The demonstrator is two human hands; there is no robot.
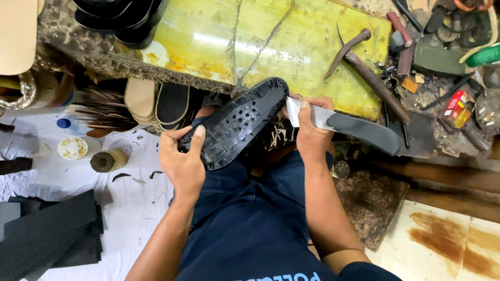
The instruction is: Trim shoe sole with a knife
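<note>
- Dark blue trousers (250,218) fill the foreground, over the person's lap.
- Left hand (182,161) clasps the heel end of a black shoe sole (234,122), thumb on top, holding it tilted above the lap.
- Right hand (311,130) is closed around a broad-bladed knife (344,124), blade beside the sole's edge.
- Yellow stone slab (260,36) lies beyond, with a hammer (364,67) on it.

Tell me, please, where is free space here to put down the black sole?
Free: the yellow slab between the stacked black soles and the hammer; the white sheet beside the left hand. Crowded: the tools at upper right.
</note>
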